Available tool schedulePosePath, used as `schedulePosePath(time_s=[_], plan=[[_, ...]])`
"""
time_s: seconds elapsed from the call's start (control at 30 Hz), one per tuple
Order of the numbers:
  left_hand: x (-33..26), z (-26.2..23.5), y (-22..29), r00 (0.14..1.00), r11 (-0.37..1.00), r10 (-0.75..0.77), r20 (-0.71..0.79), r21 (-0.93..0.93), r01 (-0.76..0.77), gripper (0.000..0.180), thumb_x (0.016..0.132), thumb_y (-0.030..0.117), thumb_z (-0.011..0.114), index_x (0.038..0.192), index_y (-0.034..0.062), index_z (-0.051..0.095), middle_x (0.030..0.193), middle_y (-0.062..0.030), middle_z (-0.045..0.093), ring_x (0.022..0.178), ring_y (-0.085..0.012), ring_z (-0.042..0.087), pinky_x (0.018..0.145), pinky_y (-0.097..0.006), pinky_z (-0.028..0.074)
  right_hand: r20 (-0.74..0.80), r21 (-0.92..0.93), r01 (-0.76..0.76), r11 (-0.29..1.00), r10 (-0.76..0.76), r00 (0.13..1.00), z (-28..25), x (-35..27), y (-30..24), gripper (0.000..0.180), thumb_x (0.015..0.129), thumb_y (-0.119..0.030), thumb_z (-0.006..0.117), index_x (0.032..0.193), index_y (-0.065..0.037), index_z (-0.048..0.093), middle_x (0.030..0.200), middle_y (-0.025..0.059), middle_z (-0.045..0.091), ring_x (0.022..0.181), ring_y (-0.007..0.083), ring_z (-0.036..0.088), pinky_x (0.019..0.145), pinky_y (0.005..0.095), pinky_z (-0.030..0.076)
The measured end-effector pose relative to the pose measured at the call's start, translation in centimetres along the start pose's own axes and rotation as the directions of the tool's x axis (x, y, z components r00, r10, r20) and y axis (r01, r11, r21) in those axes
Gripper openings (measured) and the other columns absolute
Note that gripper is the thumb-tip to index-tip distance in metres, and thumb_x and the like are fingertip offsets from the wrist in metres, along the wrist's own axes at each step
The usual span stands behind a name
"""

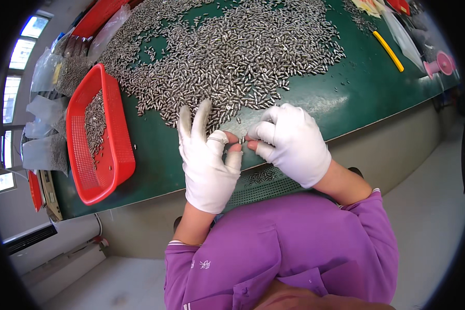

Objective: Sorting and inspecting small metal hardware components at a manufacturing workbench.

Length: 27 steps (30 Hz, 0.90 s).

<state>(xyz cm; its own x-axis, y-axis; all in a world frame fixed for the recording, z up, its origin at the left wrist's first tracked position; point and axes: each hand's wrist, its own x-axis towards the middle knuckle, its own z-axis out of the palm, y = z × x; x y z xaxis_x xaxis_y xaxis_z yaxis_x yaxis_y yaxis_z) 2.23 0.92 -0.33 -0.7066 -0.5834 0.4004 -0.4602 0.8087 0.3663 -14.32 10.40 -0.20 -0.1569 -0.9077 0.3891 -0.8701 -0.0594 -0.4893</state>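
Both my hands wear white gloves, with the thumb and index fingertips bare. A small silvery cylindrical metal part sits between the fingertips of the two hands, just above the table's near edge. My left hand pinches it from the left with thumb and index finger, its other fingers spread upward toward the pile. From the right, my right hand pinches at the same part, its remaining fingers curled. Right beyond the hands lies a wide pile of similar metal parts on the green tabletop.
At left stands a red plastic basket holding more metal parts. Clear bags of parts line the table's left side. A yellow-handled tool and a pink spool-like item lie at right. Below the edge, a green perforated tray holds loose parts.
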Motion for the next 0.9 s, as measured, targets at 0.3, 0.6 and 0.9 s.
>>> schedulePosePath(time_s=[0.3,0.6,0.9], plan=[[-0.1,0.5,-0.4,1.0,1.0,0.005,-0.022,-0.019,-0.006,0.023,0.077,0.01,0.076,0.094,0.01,0.061,0.15,-0.0206,0.046,0.139,-0.0544,0.035,0.111,-0.063,0.034,-0.032,-0.007,-0.029,1.0,0.029,0.999,0.6,0.5,-0.5,0.01,0.082,-0.024,0.072,0.086,-0.015,0.07,0.085,0.0035,0.062,0.085,0.0253,0.063,0.073,0.0411,0.052],[-0.2,-0.2,-0.2,1.0,1.0,0.007,-0.014,-0.02,-0.007,0.024,0.072,0.002,0.076,0.09,0.0065,0.062,0.148,-0.0178,0.05,0.14,-0.0519,0.04,0.111,-0.056,0.04,0.038,0.077,-0.012,0.997,0.009,0.999,0.4,1.2,-0.8,0.009,0.081,-0.022,0.072,0.083,-0.013,0.071,0.085,0.006,0.063,0.085,0.027,0.064,0.076,0.0402,0.053],[-0.4,-0.4,-0.3,1.0,0.999,0.028,0.0,-0.036,-0.028,0.023,0.072,0.002,0.076,0.091,0.0066,0.062,0.15,-0.0177,0.049,0.139,-0.053,0.04,0.111,-0.056,0.039,0.136,0.118,0.034,0.992,-0.05,0.989,0.1,1.5,-0.2,0.02,0.077,-0.026,0.08,0.087,-0.012,0.071,0.089,0.0066,0.062,0.087,0.0302,0.062,0.076,0.0432,0.051]])
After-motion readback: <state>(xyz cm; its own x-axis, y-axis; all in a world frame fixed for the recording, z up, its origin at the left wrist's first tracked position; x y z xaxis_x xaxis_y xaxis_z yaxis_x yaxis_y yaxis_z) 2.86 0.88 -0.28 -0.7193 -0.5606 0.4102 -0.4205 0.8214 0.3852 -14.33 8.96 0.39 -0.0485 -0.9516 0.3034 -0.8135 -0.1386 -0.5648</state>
